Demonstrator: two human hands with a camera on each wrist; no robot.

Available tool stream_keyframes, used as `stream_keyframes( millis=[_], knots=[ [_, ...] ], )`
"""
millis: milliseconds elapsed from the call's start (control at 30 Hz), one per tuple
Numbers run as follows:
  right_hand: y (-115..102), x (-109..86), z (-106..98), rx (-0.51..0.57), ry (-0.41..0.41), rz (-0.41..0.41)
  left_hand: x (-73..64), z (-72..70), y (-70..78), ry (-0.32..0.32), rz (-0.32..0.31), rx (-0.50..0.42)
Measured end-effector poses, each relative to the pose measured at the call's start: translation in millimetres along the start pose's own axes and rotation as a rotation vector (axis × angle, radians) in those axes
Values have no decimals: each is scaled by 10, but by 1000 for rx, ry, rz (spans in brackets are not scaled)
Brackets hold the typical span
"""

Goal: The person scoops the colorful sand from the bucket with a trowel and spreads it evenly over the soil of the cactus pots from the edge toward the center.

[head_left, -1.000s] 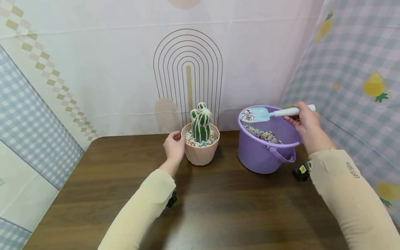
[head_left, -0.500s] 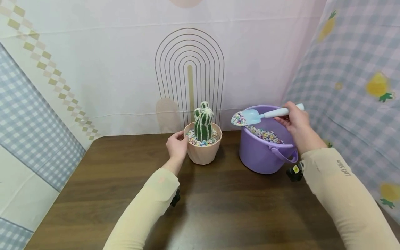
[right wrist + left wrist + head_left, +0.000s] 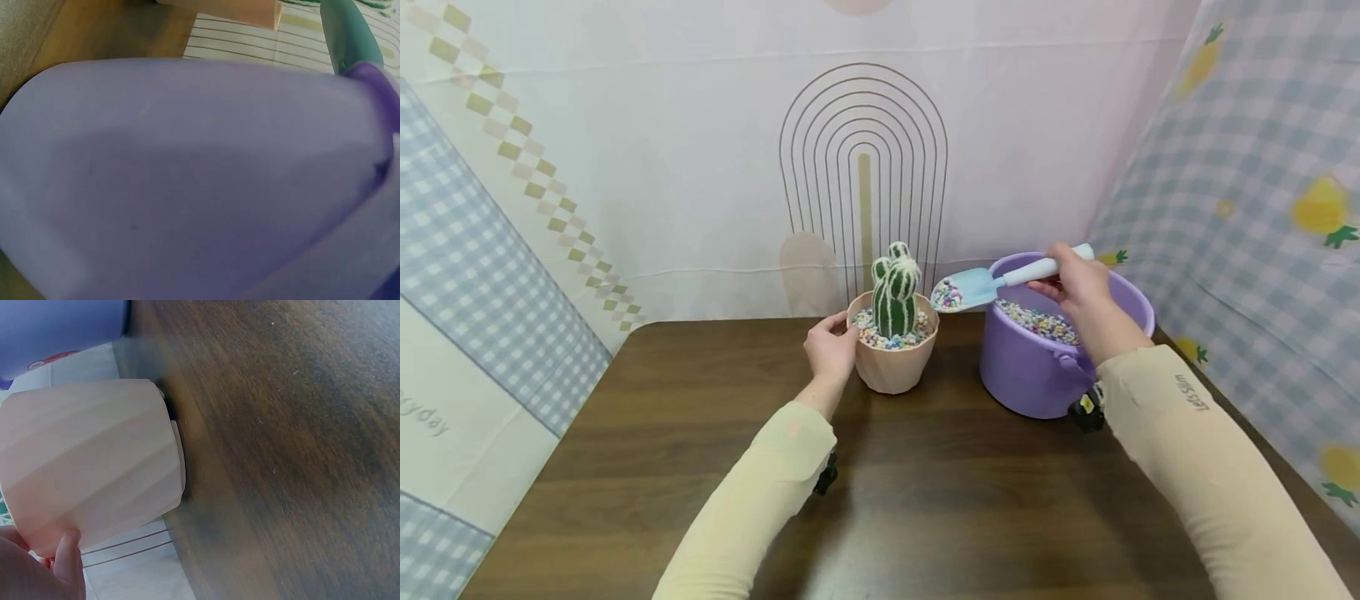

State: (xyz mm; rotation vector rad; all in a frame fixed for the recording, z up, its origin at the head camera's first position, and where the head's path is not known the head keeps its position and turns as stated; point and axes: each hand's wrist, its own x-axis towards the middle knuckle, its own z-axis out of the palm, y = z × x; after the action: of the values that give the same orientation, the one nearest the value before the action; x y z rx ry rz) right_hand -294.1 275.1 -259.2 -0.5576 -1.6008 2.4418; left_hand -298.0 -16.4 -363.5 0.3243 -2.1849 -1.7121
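Observation:
My right hand (image 3: 1078, 287) grips the white handle of a small garden trowel (image 3: 973, 289). Its light blue blade carries colourful pebbles and hangs between the bucket and the flowerpot, its tip close to the pot's right rim. My left hand (image 3: 832, 350) holds the left rim of the peach flowerpot (image 3: 891, 367), with the thumb (image 3: 67, 553) against the outer wall in the left wrist view. A green cactus with white ribs (image 3: 895, 304) stands upright in the pot, pebbles (image 3: 917, 333) around its base. The right wrist view shows mostly bucket wall, with part of the trowel blade (image 3: 351, 37).
A purple bucket (image 3: 1030, 379) holding more coloured pebbles (image 3: 1041, 323) stands to the right of the pot, below my right forearm. Both containers are on a dark wooden table (image 3: 925, 500). Patterned cloth (image 3: 700, 167) hangs behind and at both sides.
My right hand has moved left with the loaded trowel, from over the bucket toward the pot's rim. My left hand stays at the pot. The head view has shifted slightly.

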Motion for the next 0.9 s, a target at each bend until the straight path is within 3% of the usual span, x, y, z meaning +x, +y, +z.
stream_keyframes(
  millis=[367, 900],
  knots=[
    [107, 8, 226, -217, 27, -87, -9, 20, -11, -5, -12, -11],
    [157, 47, 360, -304, 36, -171, 14, 15, -25, -3, -29, -19]
  ],
)
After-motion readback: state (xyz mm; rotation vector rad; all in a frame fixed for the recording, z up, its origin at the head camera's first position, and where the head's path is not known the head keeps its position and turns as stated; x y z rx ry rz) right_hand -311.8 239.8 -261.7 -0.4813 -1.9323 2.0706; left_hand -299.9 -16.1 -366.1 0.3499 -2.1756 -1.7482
